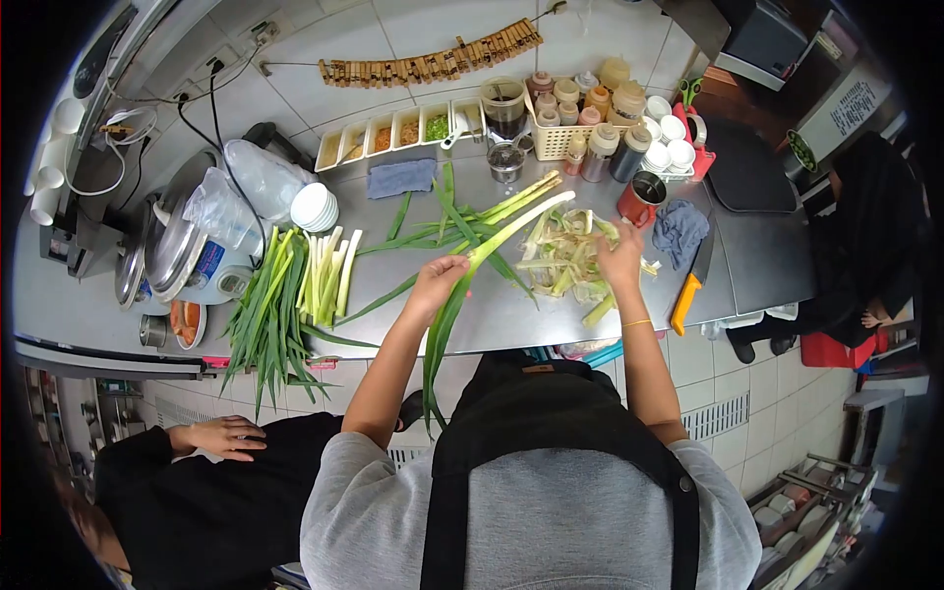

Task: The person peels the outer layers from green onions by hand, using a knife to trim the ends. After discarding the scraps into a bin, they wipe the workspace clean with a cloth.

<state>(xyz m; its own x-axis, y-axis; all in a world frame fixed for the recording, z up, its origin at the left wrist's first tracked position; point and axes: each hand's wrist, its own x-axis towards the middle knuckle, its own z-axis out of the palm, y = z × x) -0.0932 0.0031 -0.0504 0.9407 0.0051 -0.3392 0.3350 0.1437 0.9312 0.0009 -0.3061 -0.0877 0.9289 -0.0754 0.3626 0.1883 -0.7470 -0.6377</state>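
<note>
My left hand (439,283) is closed around a leek (501,239), its white end pointing up to the right and its green leaves hanging past the counter's front edge. My right hand (619,258) is over a heap of pale peelings (560,258), fingers curled; what they hold, if anything, is hidden among the scraps. Behind the held leek, more leeks (511,202) lie across the counter. To the left, a bunch of leeks (270,305) rests with its leaves over the edge, beside several white stalks (329,275).
A knife (690,285) with an orange handle lies right of the peelings, near a blue cloth (678,232) and a red mug (642,200). Sauce bottles stand in a basket (558,144) at the back. One person (226,492) is at lower left, another (870,216) at far right.
</note>
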